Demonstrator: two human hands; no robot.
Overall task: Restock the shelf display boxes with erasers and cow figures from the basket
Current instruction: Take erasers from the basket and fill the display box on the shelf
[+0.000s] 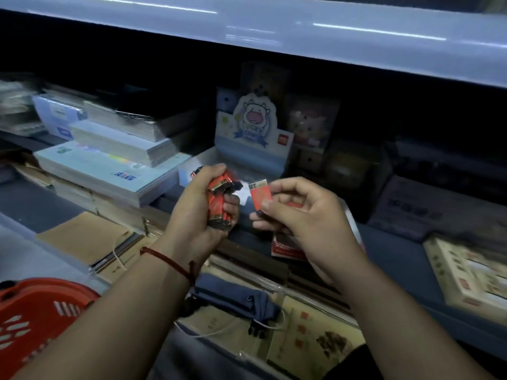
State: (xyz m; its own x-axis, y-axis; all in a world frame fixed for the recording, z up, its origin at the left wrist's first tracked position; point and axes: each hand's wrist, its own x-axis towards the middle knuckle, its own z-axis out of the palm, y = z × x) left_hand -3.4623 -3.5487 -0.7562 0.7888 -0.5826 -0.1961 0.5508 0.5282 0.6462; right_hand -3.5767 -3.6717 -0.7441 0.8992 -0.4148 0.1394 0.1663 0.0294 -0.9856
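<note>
step: restocking erasers, feeding them out singly from a handful
left hand (197, 212): curled round a bunch of red-wrapped erasers (219, 187), held in front of the cow display box (253, 124)
right hand (301, 215): pinching a single eraser (260, 197) between thumb and fingertips, just beside the bunch, not touching it
red box (285, 250): under the right hand, mostly hidden; probably the erasers' display box
basket (41, 286): lower left, well apart from both hands
next move: likely lowering the single eraser flat into the red box, then picking another from the bunch
</note>
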